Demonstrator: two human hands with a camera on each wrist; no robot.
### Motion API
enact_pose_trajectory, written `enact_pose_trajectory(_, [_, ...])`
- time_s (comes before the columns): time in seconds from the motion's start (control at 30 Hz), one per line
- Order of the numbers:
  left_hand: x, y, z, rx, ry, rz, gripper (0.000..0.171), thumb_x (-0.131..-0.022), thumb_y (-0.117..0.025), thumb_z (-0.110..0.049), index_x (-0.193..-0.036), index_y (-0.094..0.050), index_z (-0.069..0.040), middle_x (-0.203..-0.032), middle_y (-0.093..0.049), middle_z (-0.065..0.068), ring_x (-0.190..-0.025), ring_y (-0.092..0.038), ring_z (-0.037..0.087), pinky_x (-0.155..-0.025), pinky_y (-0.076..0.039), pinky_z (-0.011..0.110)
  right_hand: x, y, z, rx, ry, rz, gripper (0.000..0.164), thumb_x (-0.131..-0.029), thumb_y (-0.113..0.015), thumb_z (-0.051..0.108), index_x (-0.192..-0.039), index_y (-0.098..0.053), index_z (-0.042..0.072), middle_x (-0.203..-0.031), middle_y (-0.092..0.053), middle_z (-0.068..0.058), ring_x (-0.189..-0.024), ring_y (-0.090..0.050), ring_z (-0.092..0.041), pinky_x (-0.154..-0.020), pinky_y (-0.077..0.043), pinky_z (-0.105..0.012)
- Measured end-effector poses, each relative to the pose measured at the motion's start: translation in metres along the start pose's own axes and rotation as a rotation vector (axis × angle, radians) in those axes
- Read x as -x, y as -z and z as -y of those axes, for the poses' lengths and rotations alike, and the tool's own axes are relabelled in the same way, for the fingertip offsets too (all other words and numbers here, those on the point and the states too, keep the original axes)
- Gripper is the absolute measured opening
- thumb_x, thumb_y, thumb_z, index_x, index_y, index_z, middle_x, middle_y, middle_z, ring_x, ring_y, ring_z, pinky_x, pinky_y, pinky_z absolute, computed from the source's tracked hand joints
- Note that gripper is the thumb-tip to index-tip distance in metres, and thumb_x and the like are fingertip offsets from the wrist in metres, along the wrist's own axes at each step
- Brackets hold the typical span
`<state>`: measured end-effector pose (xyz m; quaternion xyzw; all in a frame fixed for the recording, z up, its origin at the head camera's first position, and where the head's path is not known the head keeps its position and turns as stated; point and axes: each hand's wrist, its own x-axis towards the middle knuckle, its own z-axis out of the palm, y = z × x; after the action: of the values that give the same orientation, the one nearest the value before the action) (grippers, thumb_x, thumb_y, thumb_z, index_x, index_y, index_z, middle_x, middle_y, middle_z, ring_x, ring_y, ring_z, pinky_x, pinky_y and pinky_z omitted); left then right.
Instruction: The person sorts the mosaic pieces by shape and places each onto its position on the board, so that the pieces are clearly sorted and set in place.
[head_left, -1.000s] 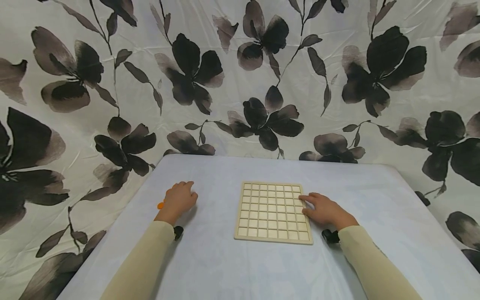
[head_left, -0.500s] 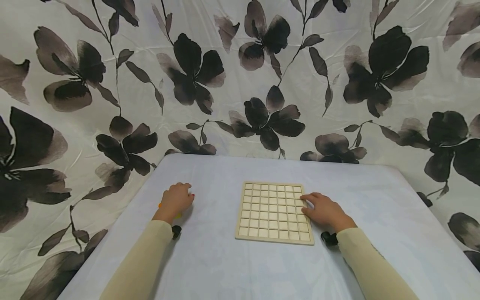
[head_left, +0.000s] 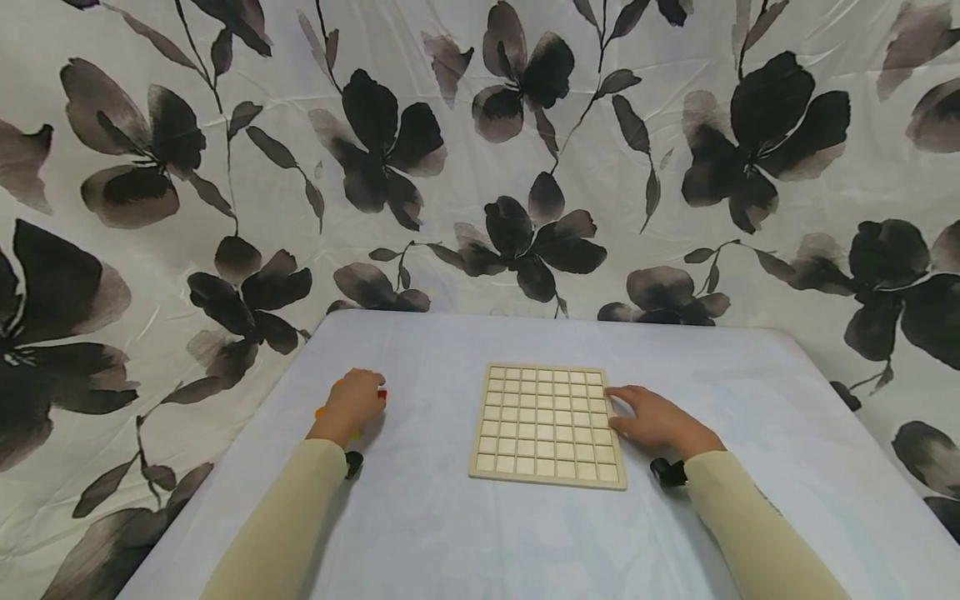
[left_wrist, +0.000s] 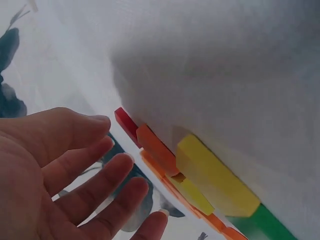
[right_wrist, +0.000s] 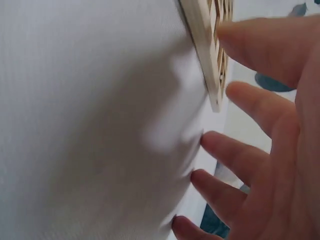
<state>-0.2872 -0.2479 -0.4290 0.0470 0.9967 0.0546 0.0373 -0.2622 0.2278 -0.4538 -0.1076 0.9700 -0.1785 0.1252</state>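
Red block [left_wrist: 127, 126] lies well left of the gridded board [head_left: 547, 432], just beside my left grip [head_left: 351, 404], the nearer, released; right grip [head_left: 654, 419], also loose, by board's right edge.

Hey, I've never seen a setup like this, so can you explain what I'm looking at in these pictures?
There is no robot here, just a person's two bare hands. The wide picture comes from a camera on the person's head, looking forward and down; the two closer ones come from a camera on each wrist.

On the white-covered table lies a pale board marked into a grid of squares. Off to its left, partly hidden under the left hand, are colored pieces. The left wrist picture shows them better: red, orange, yellow and green.

Neither hand seems to grip anything. The left hand's fingers are spread near the pieces. The right hand is at the board's right edge; whether it touches is hard to tell.
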Motion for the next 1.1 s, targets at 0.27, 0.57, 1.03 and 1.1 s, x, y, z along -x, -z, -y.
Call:
enact_pose_trajectory(0.27, [-0.003, -0.001, 0.001, 0.047, 0.023, 0.085, 0.019, -0.089, -0.056, -0.005, -0.105, -0.067, -0.004, -0.101, -0.063, 0.013, -0.086, -0.058, 0.026, -0.063, -0.050, 0.041, 0.000, 0.002, -0.002, 0.060, 0.011, 0.024, 0.061, -0.093, -0.055, 0.041, -0.148, -0.041, 0.018, -0.155, -0.029, -0.024, -0.141, -0.028, -0.048, -0.107, -0.030, -0.066])
enact_pose_trajectory(0.57, [-0.003, 0.000, 0.003, 0.068, 0.011, 0.098, 0.017, -0.089, -0.050, 0.001, -0.083, -0.063, -0.008, -0.084, -0.058, 0.006, -0.074, -0.051, 0.023, -0.057, -0.042, 0.033, 0.002, 0.008, 0.000, 0.083, 0.017, 0.033, 0.062, -0.092, -0.056, 0.043, -0.147, -0.042, 0.019, -0.154, -0.030, -0.024, -0.140, -0.028, -0.049, -0.101, -0.027, -0.075])
enact_pose_trajectory(1.03, [-0.005, 0.003, -0.002, 0.057, 0.034, 0.130, 0.005, -0.087, -0.058, -0.006, -0.088, -0.063, -0.005, -0.085, -0.062, 0.007, -0.075, -0.055, 0.022, -0.065, -0.048, 0.036, 0.004, 0.010, -0.002, 0.038, 0.012, 0.075, 0.062, -0.094, -0.055, 0.042, -0.150, -0.038, 0.019, -0.156, -0.026, -0.023, -0.142, -0.022, -0.051, -0.107, -0.026, -0.069])
enact_pose_trajectory(1.1, [-0.007, 0.002, -0.003, 0.048, 0.031, 0.136, 0.006, -0.087, -0.060, -0.009, -0.090, -0.063, -0.004, -0.085, -0.062, 0.007, -0.075, -0.055, 0.022, -0.067, -0.049, 0.036, 0.004, 0.010, -0.002, 0.034, 0.017, 0.076, 0.062, -0.094, -0.055, 0.042, -0.150, -0.038, 0.019, -0.156, -0.025, -0.024, -0.142, -0.021, -0.051, -0.107, -0.026, -0.069])
